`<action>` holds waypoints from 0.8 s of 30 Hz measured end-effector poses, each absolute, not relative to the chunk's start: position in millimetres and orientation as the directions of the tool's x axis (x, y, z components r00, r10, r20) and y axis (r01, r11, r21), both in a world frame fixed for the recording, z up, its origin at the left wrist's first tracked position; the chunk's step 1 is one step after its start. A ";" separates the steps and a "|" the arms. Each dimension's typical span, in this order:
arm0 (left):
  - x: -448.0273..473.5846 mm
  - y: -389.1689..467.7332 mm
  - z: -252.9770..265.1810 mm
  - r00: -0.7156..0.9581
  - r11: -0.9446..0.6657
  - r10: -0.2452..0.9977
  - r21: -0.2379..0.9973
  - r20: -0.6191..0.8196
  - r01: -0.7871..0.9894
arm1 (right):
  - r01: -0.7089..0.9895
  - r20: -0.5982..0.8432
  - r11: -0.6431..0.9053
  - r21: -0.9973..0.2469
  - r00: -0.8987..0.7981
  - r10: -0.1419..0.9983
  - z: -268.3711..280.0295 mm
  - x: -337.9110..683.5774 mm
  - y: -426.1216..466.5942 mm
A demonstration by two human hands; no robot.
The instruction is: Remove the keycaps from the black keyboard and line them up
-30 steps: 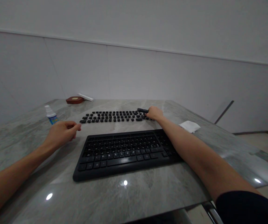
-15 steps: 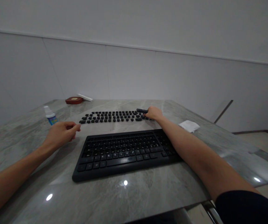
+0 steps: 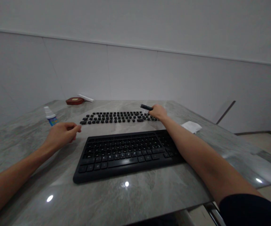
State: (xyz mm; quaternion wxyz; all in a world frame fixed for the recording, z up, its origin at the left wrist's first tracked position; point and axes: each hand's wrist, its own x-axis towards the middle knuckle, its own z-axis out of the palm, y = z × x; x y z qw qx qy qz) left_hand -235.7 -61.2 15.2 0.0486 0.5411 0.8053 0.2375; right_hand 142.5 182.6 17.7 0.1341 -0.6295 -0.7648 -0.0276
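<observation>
My right hand (image 3: 158, 111) is closed around a slim black brush-like tool (image 3: 146, 107), which points left above the far end of the keycaps. Its exact kind is too dark to make out. Loose black keycaps (image 3: 115, 118) lie in several rows on the table beyond the black keyboard (image 3: 126, 171). On the keyboard, the lower rows carry caps, while bare sockets with pale centres show higher up. My left hand (image 3: 62, 133) rests left of the keyboard with fingers curled, thumb and index close together near the leftmost keycap; nothing shows in it.
A small spray bottle (image 3: 51, 116) with a white top stands behind my left hand. At the back left are a reddish-brown case (image 3: 74, 101) and a white flat item (image 3: 85, 98). White folded tissue (image 3: 191, 126) lies beyond my right forearm. A wall borders the marble-patterned table (image 3: 97, 201).
My right hand has lifted and shifted slightly right with the black tool, uncovering keycaps at the right end of the rows. My left hand has hardly moved.
</observation>
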 end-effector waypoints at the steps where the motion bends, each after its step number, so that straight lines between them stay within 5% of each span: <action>1: -235.4 -61.3 15.4 -0.410 0.303 0.895 0.435 0.175 0.848 | 0.972 0.240 0.200 -0.127 -0.165 0.957 18.8 143.9 182.6; 24: -234.1 -63.3 18.0 -0.399 0.293 0.900 0.434 0.174 0.852 | 0.951 0.117 0.298 -0.083 -0.288 0.950 24.0 149.6 177.1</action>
